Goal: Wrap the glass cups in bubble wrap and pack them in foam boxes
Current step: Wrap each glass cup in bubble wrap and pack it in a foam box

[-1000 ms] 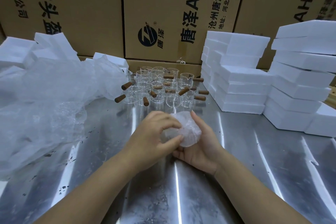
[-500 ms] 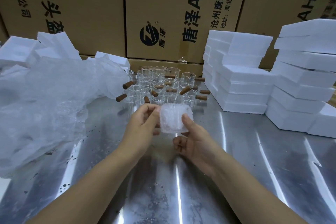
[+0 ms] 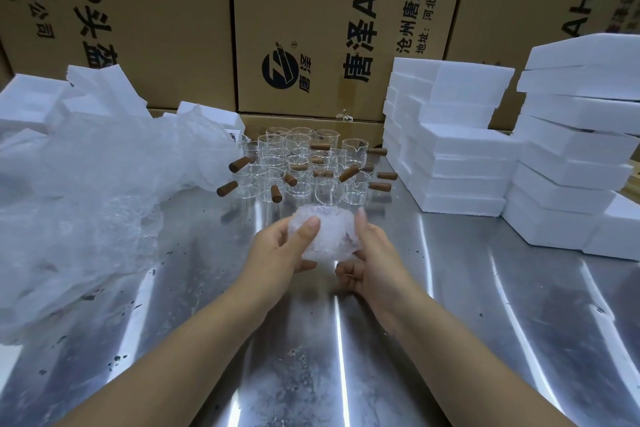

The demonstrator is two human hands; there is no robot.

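Observation:
A cup wrapped in bubble wrap (image 3: pixel 325 236) is held above the steel table between both hands. My left hand (image 3: pixel 280 250) grips its left side, thumb across the front. My right hand (image 3: pixel 367 256) holds its right side, index finger up along the bundle and the other fingers curled beneath. The glass inside is hidden by the wrap. Behind it stand several bare glass cups with brown wooden handles (image 3: pixel 304 166). White foam boxes (image 3: pixel 457 146) are stacked at the right.
A big heap of loose bubble wrap (image 3: pixel 86 204) covers the table's left side, with foam pieces (image 3: pixel 31 100) behind it. More foam boxes (image 3: pixel 575 163) stand at the far right. Cardboard cartons (image 3: pixel 304 28) wall off the back. Steel table (image 3: pixel 346 357) lies in front.
The wrapped bundle has been turned and squeezed rounder between my hands. My right index finger now lies up its right side; my left thumb has come across the front.

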